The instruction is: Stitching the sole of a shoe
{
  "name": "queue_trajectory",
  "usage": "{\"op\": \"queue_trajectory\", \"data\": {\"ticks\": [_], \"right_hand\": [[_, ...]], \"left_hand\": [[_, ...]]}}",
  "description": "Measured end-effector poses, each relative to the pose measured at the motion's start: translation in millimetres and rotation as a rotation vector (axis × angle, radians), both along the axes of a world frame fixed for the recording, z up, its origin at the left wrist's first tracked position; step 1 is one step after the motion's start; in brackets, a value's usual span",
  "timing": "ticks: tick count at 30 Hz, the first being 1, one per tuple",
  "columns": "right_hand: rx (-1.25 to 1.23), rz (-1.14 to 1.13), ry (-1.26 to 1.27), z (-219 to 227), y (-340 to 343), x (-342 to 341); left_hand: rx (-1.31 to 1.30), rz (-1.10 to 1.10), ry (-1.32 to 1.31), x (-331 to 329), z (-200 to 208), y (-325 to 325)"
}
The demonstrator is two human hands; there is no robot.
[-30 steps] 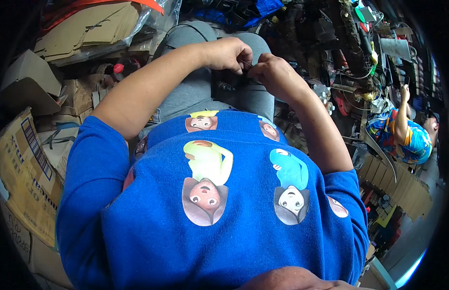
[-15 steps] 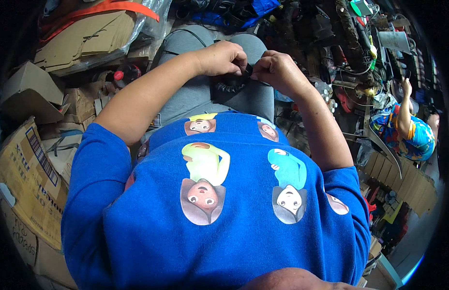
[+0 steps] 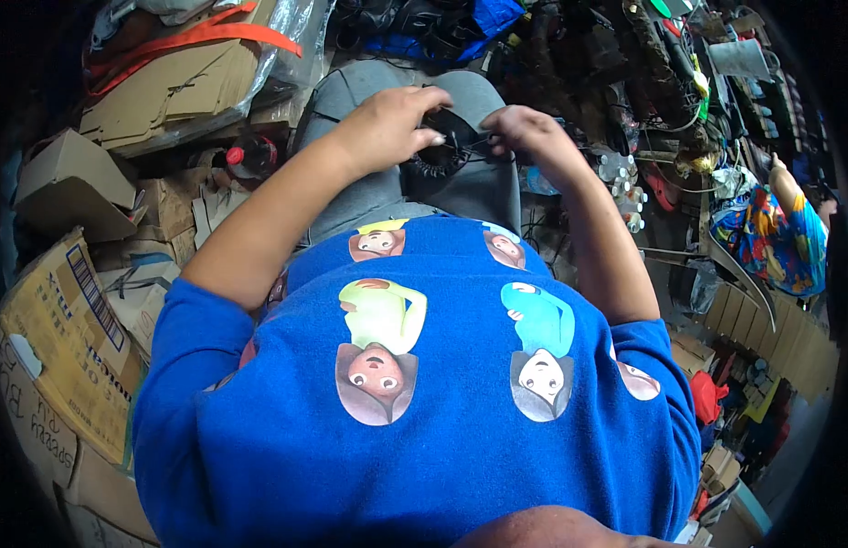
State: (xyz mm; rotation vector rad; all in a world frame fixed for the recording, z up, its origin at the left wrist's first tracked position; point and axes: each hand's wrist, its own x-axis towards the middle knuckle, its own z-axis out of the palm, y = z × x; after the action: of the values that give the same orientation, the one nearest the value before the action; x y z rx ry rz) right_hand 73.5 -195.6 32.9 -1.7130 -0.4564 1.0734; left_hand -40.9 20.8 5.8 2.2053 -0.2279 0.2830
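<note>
On my grey-trousered lap lies a black piece [image 3: 449,146], which looks like a shoe upper; I cannot tell its exact kind. Its near rim has a curved row of small, pale, loop-like stitches. At its left edge is my left hand [image 3: 392,128], thumb and fingers apart, the thumb reaching over the piece. To the right of it, slightly blurred, my right hand [image 3: 529,132] has its fingers curled together. They pinch a thin dark thread [image 3: 480,142] that runs to the black piece.
Stacked flat cardboard [image 3: 168,91] and an open carton [image 3: 77,183] stand left, near a red-capped bottle [image 3: 250,160]. Black shoe-like items [image 3: 415,23] lie ahead. Clear bottles [image 3: 625,187] and a curved blade-like strip [image 3: 744,274] are right, with another person [image 3: 785,233] in a colourful shirt beyond.
My hands have moved apart, uncovering more of the black piece. The left fingers have spread, and the right hand has shifted right with the thread. The other person has lowered an arm.
</note>
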Motion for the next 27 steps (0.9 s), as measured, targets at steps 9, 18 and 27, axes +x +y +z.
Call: {"op": "queue_trajectory", "data": {"ticks": [9, 18, 27], "right_hand": [[-0.059, 0.101, -0.839, -24.7, -8.7, -13.1], [0.817, -0.697, 0.849, -23.1, 10.8, -22.4], [0.582, -0.426, 0.49, -8.4, -18.4, -19.8]], "left_hand": [[0.448, -0.047, 0.631, -39.0, 59.2, 55.0], [-1.623, -0.111, 0.376, -3.5, 26.7, -6.3], [-1.571, 0.061, 0.467, -8.6, 4.5, 32.8]]}}
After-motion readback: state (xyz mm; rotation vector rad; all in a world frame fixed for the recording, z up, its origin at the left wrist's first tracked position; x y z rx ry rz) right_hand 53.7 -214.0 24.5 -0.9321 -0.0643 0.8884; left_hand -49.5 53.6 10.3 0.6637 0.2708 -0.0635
